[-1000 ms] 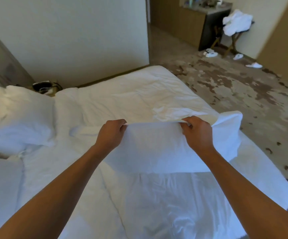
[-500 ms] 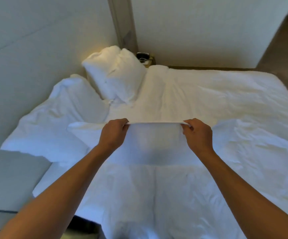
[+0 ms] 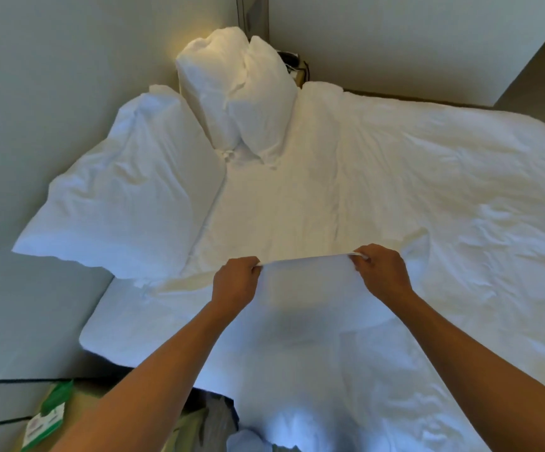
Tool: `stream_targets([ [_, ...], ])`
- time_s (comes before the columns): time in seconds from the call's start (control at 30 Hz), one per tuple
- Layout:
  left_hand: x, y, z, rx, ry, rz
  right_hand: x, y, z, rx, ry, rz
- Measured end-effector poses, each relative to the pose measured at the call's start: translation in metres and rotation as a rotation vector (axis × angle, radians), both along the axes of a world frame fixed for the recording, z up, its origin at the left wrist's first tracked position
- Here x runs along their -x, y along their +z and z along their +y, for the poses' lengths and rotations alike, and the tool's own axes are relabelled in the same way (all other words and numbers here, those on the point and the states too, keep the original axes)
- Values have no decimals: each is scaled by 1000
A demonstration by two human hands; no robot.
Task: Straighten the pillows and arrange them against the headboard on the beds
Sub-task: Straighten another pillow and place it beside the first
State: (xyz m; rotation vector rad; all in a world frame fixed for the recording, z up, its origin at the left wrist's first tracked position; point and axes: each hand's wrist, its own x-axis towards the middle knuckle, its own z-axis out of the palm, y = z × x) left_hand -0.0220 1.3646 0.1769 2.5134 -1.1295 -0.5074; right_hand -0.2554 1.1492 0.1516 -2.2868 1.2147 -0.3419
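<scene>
Since half a second ago the view has swung a little further toward the head of the bed, so the propped pillows sit higher and nearer the middle of the picture, while both hands keep the same hold. Left hand [image 3: 234, 282] and right hand [image 3: 382, 274] each have their fingers curled over the top edge of a white pillow [image 3: 310, 298], pulling that edge taut between them so the rest hangs toward the person over the duvet [image 3: 427, 177]. It looks light and soft; the case stretches flat where it is pinched and sags below, so the filling will probably slump downward when lifted. Taking it by the two upper corners, as now, seems the best hold for shaking it square, though thin fabric could slip through the fingers if only the case is caught. Against the headboard [image 3: 52, 93] lean a large flat pillow [image 3: 124, 197] and, beyond it, two plump pillows [image 3: 238, 93] standing on end, pressed together. The held one is well short of them.
</scene>
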Motion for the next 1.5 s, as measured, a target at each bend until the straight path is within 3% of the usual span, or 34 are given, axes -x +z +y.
stream_targets([
  [0.5, -61, -42, 15, -71, -113, 236, -21, -9, 29, -16, -157, 119],
  [0.77, -73, -35, 11, -37, 11, 100, -33, -19, 12, -31, -140, 69],
  [1.17, -61, -52, -11, -130, 0, 146, -31, -31, -36, -63, 77, -32],
  [1.5, -60, -61, -18, -147, 88, 115, -40, -39, -57, -100, 128, -25],
])
